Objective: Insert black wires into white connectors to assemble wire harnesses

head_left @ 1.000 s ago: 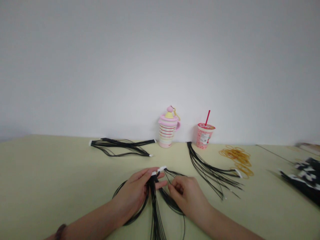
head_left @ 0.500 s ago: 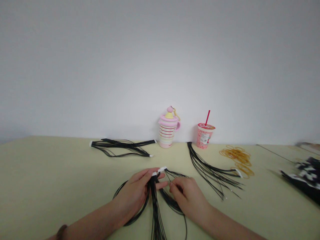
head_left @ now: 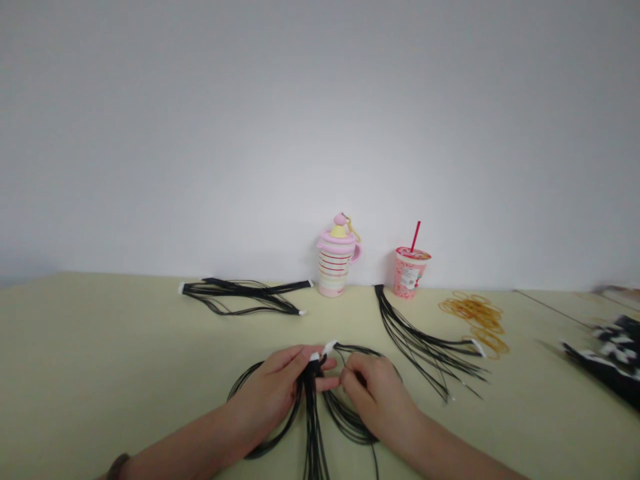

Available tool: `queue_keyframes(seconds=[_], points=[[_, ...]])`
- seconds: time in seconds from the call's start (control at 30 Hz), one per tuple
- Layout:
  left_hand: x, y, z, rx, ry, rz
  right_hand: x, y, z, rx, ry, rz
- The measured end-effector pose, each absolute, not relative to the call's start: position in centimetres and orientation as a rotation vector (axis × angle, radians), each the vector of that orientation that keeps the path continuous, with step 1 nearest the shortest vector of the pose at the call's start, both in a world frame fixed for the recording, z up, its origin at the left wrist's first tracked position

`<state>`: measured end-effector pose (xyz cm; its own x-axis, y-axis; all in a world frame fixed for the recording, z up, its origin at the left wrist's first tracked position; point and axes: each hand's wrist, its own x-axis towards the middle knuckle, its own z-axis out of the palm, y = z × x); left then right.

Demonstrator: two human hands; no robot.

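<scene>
Low in the middle of the head view, my left hand (head_left: 273, 393) is closed on a black wire harness (head_left: 311, 417), near its white connectors. One white connector (head_left: 330, 347) sticks out past its fingertips, and the wires hang down and loop to both sides. My right hand (head_left: 377, 390) is closed in a pinch just right of the left fingertips, with a thin black wire running to its fingers. Its exact grip point is hidden behind the curled fingers. Part of the wire loop passes behind this hand.
Another black harness (head_left: 245, 290) lies at the back left, and one more (head_left: 425, 333) at the right. A pink striped mug (head_left: 334, 267) and a pink cup with straw (head_left: 410, 273) stand by the wall. Yellow rubber bands (head_left: 475, 313) and dark harness pieces (head_left: 607, 363) lie farther right.
Both hands stay close together. The held connectors have dropped slightly and shifted a little right, and the wire loop by my right hand hangs a bit lower and wider.
</scene>
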<state>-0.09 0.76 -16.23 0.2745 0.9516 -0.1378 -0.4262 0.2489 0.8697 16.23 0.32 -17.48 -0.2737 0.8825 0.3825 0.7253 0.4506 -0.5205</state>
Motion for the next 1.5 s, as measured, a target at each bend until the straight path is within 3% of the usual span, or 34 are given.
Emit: queue_keyframes(seconds=[0.13,0.4,0.53,0.87,1.03,1.27,1.5], points=[[0.0,0.9,-16.4,0.853,0.796,1.096,16.4,0.4,-17.2,-1.337,-2.017,0.392],[-0.4,1.0,-17.2,1.161,0.785,0.946,16.6,-0.2,-16.1,-1.434,-2.262,-0.029],[-0.7,0.9,-17.0,1.321,0.795,0.872,16.5,-0.6,-15.8,-1.472,-2.265,-0.054],[-0.9,0.8,-16.7,1.365,0.869,0.825,16.3,-0.5,-17.0,-1.301,-2.209,0.233],[-0.2,0.5,-16.1,1.093,0.806,0.942,16.3,0.0,-17.2,-1.182,-2.073,0.346],[-0.1,1.5,-15.6,0.805,0.874,1.185,17.9,1.8,-16.8,-1.157,-1.576,1.014],[-1.0,1.5,-14.7,0.989,0.967,1.016,19.2,3.1,-16.9,-1.180,-1.112,1.264]])
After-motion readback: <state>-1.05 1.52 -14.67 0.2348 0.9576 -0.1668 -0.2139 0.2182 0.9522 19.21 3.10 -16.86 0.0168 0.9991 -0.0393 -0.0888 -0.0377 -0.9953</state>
